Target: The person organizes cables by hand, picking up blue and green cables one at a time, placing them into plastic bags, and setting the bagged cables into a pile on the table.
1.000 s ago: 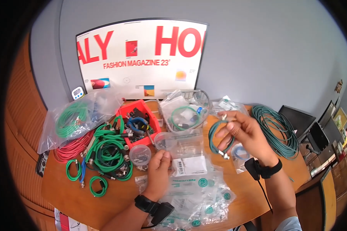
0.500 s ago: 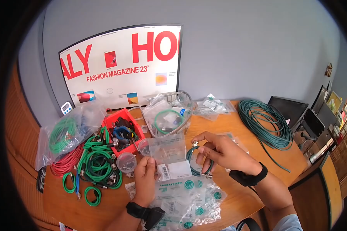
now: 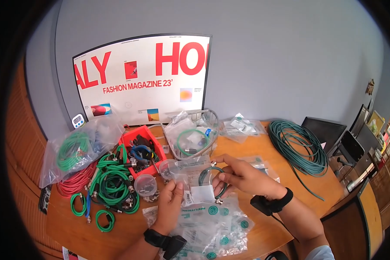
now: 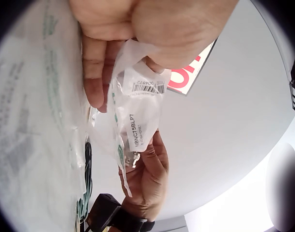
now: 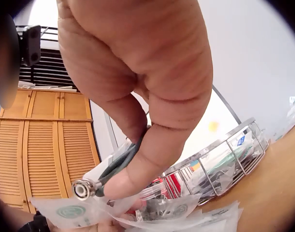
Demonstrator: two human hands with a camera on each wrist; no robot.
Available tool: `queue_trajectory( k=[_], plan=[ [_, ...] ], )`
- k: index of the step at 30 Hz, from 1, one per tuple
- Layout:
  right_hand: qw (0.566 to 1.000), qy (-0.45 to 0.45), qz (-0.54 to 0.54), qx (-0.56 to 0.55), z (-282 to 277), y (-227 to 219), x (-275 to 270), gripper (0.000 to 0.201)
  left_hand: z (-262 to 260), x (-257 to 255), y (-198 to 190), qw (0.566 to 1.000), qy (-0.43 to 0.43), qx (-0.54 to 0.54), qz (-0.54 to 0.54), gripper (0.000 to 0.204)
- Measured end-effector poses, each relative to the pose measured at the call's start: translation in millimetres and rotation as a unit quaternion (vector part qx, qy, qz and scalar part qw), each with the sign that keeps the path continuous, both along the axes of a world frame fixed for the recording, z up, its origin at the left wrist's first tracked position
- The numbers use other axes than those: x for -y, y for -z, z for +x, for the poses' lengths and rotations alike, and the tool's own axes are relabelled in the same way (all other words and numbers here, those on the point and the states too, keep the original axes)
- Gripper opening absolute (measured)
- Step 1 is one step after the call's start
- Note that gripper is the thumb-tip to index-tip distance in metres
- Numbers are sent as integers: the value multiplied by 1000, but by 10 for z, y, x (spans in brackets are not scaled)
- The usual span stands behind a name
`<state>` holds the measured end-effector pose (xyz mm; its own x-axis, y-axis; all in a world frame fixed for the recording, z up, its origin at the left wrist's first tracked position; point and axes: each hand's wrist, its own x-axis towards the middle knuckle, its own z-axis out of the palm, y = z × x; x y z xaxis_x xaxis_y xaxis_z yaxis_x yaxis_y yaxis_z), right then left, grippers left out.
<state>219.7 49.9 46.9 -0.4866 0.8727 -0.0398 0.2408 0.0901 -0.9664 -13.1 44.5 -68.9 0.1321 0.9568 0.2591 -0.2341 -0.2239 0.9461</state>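
Note:
My left hand (image 3: 170, 203) pinches the left edge of a clear plastic bag (image 3: 184, 175) with a white barcode label (image 4: 137, 121) inside. In my right hand (image 3: 249, 177) is a small coil of dark green cable (image 3: 224, 190), gripped between thumb and fingers. Metal BNC connectors show at its ends, one of them the connector (image 5: 83, 189) below my fingers in the right wrist view. The coil overlaps the bag's right side in the head view. Beneath both hands lies a pile of printed clear bags (image 3: 212, 227).
Left stand a red bin (image 3: 161, 155) of parts, green cable coils (image 3: 112, 184) and a small clear cup (image 3: 145, 185). A wire basket (image 3: 214, 130) with bagged items stands behind. At right lies a large dark green cable coil (image 3: 299, 147).
My right hand has brought the cable coil leftward and down from above the table to the bag. The left hand keeps hold of the bag, now lifted and tilted slightly. The head view has shifted.

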Motion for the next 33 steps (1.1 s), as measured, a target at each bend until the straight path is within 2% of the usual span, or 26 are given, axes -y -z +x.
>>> queue_trajectory(
  k=[2,3,5,6,8,12,15,17,21,23,26,27,29,33],
  plan=[
    [997,-28,-13,-64,31,70,-25,43,10,20,-47,1000,-5,16,8,29],
    [997,-30,-15,-63,67,105,-60,43,-15,36,-67,1000,-7,17,6,29],
    [998,-46,29,25,132,165,-116,43,-66,65,-90,995,31,-15,-92,31],
    [998,-46,28,25,141,158,-132,43,-47,63,-78,995,31,-15,-93,31],
    [993,-61,20,103,157,108,-163,30,10,54,-60,992,71,46,-95,29],
    [994,-49,33,86,60,85,-125,26,-30,65,-82,992,78,-8,-99,33],
    [997,-49,30,52,7,178,-153,17,-33,24,18,997,50,-26,-53,38],
    [999,-7,37,-1,-6,286,-193,7,-53,63,-57,991,78,16,-112,43],
    [999,-21,47,-9,4,268,-198,9,-57,59,-126,986,125,60,-97,42],
    [996,-91,24,1,59,254,-224,19,-48,57,-131,974,175,98,-109,46],
    [994,-109,28,6,56,347,-239,24,-44,101,-232,953,227,144,-141,49],
    [994,-106,28,5,14,350,-220,24,-48,98,-216,952,230,142,-142,49],
    [995,-5,83,-53,-101,309,-152,22,-73,96,-178,948,247,134,-151,50],
    [994,6,63,-92,-138,259,-123,18,-90,118,-241,943,237,111,-207,55]
  ],
)
